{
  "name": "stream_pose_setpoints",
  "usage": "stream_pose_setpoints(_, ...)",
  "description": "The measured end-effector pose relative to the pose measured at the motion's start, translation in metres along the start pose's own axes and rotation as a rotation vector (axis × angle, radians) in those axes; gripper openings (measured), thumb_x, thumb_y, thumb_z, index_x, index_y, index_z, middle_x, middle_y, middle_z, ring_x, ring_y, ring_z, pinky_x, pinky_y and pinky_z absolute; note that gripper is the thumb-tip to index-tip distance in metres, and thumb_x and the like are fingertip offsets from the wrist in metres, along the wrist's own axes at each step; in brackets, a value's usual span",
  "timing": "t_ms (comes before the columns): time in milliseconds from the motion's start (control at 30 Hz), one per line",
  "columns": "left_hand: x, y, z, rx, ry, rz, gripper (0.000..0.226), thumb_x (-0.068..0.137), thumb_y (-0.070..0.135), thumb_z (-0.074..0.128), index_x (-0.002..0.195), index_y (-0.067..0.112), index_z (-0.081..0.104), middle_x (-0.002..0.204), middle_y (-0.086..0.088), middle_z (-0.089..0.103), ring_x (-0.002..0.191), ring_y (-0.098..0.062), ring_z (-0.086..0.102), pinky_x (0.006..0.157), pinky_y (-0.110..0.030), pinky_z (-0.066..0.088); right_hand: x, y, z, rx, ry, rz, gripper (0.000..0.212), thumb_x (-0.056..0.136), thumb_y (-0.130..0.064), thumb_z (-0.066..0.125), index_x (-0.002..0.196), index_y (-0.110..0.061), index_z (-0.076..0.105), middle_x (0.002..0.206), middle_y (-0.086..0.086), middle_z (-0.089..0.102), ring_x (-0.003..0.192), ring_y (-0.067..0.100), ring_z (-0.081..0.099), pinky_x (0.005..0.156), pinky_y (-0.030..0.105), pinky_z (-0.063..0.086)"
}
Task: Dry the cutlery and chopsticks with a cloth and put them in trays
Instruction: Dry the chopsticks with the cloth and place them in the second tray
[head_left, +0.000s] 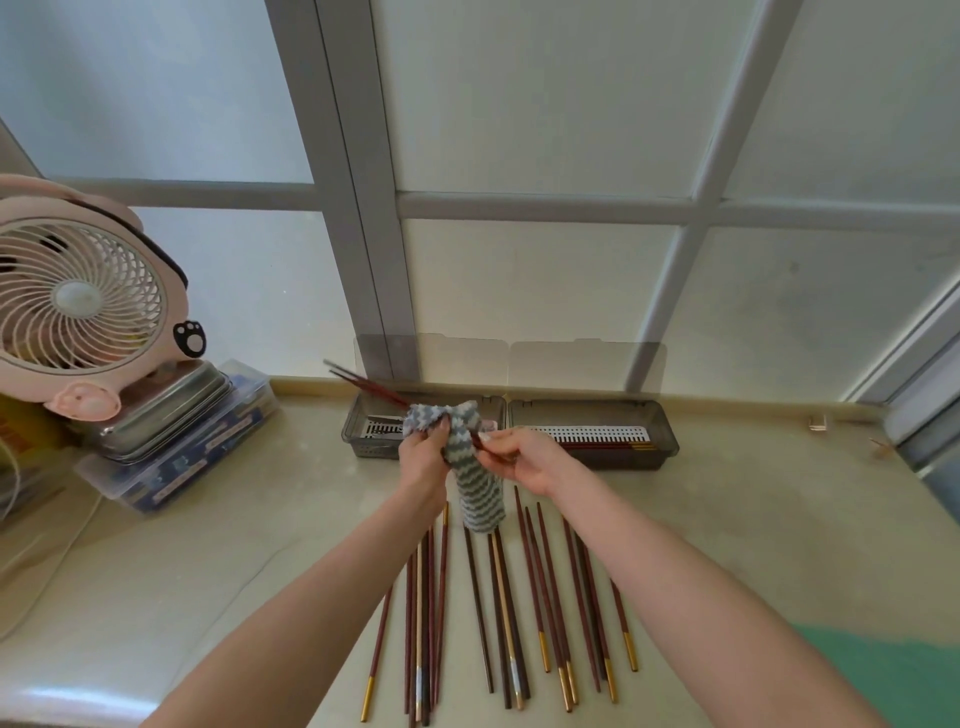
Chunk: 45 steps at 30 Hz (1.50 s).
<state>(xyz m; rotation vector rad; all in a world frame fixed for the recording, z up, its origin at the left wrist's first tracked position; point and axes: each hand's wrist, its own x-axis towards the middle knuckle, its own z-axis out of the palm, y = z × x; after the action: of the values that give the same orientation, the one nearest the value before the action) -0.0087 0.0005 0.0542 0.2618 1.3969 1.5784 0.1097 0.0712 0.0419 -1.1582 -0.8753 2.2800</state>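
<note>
Smoked-plastic trays sit at twelve o'clock — left tray (363, 415), right tray (660, 415) — beyond both hands. Grey-and-white zigzag cloth (475, 483) hangs from the left hand (423, 460), which is closed around the dark red chopstick pair (363, 384); their long axis runs from ten o'clock toward four, where the right hand (530, 460) pinches the near end — nearer the right tray.

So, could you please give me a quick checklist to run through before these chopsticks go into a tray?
1. Cloth wrapped around the held chopsticks: ok.
2. Left hand gripping the cloth: ok.
3. Right hand pinching the near ends: ok.
4. Chopsticks fully dry: cannot tell.
5. Right tray open, with room beside the chopsticks already in it: ok.
6. Undried chopsticks all done: not ok, many lie on the counter.
</note>
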Motion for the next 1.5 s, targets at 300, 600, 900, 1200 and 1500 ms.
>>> stream_pose_setpoints(300, 0.003, 0.011, -0.007, 0.08, 0.118, 0.005, 0.035, 0.079, 0.016, 0.072, 0.106, -0.003, 0.061, 0.096, -0.014, 0.066, 0.087, -0.027, 0.064, 0.075, -0.037, 0.052, -0.012, -0.005, 0.003, -0.314, -0.163, 0.061, 0.013, 0.095, -0.001, 0.048, 0.085, -0.005, 0.054, 0.073, 0.009, 0.06, 0.057, 0.011, 0.056, 0.05, 0.017, 0.049)
stream_pose_setpoints(600, 0.033, 0.075, -0.033, -0.034, 0.314, 0.056, 0.036, 0.075, 0.019, 0.076, 0.103, 0.004, 0.06, 0.099, -0.006, 0.065, 0.092, -0.025, 0.063, 0.088, -0.043, 0.051, -0.017, 0.001, -0.019, -0.295, -0.229, 0.127, 0.018, 0.095, -0.001, 0.047, 0.08, -0.006, 0.056, 0.073, 0.01, 0.058, 0.053, 0.011, 0.053, 0.044, 0.015, 0.044)
stream_pose_setpoints(900, 0.034, 0.073, -0.039, -0.029, 0.393, 0.126, 0.04, 0.079, 0.028, 0.071, 0.109, 0.005, 0.058, 0.109, -0.007, 0.064, 0.102, -0.026, 0.061, 0.094, -0.045, 0.049, -0.015, 0.005, -0.023, -0.317, -0.18, 0.106, 0.011, 0.092, 0.001, 0.052, 0.083, -0.003, 0.057, 0.071, 0.013, 0.059, 0.052, 0.013, 0.052, 0.042, 0.016, 0.042)
stream_pose_setpoints(1200, -0.01, -0.002, -0.004, 0.085, 0.095, -0.019, 0.024, 0.085, 0.012, 0.065, 0.104, -0.001, 0.06, 0.09, -0.009, 0.064, 0.08, -0.019, 0.061, 0.068, -0.029, 0.049, -0.007, 0.004, 0.016, -0.25, -0.108, -0.036, 0.009, 0.091, 0.004, 0.052, 0.092, 0.004, 0.061, 0.079, 0.013, 0.061, 0.065, 0.016, 0.059, 0.055, 0.019, 0.053)
stream_pose_setpoints(1500, 0.005, 0.013, 0.003, -0.014, 0.08, -0.012, 0.022, 0.086, 0.015, 0.064, 0.102, 0.001, 0.06, 0.096, -0.014, 0.066, 0.087, -0.028, 0.064, 0.079, -0.039, 0.052, -0.003, 0.01, 0.013, 0.028, -0.107, -0.202, 0.009, 0.091, 0.004, 0.053, 0.098, 0.002, 0.059, 0.072, 0.012, 0.069, 0.061, 0.017, 0.069, 0.058, 0.025, 0.058)
